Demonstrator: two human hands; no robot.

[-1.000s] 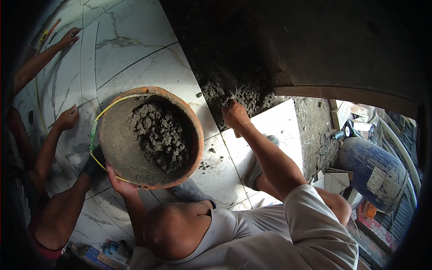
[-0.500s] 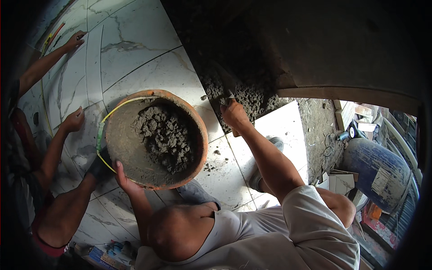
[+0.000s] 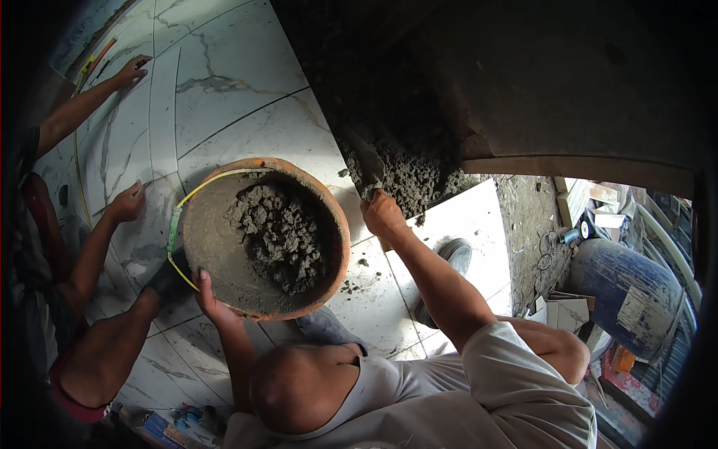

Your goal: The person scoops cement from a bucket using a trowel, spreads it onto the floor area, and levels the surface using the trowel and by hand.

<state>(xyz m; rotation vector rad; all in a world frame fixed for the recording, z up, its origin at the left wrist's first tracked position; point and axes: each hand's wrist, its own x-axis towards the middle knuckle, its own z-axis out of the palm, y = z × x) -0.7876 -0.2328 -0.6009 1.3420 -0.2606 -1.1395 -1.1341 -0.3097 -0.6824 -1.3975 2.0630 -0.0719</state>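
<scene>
My left hand [image 3: 213, 303] grips the lower-left rim of an orange tub [image 3: 338, 247], which holds a heap of grey mortar [image 3: 273, 232] and has a yellow handle with a green grip [image 3: 174, 228]. My right hand [image 3: 383, 217] is closed on the handle of a trowel [image 3: 369, 165], whose blade reaches into loose mortar [image 3: 419, 179] in the dark untiled strip beside the white marble-patterned tiles [image 3: 232, 71]. The tip of the blade is hard to make out in the shadow.
A co-worker's two hands [image 3: 131, 71] and bent leg [image 3: 105, 352] are at the left, over the tiles near thin cables. A dark board [image 3: 568, 90] overhangs the strip at upper right. A scuffed blue drum [image 3: 609, 292] and scattered scraps lie at the right.
My right hand has moved a little down and left along the tile edge with the trowel. The tub and the surroundings appear slightly shifted right and down in the picture.
</scene>
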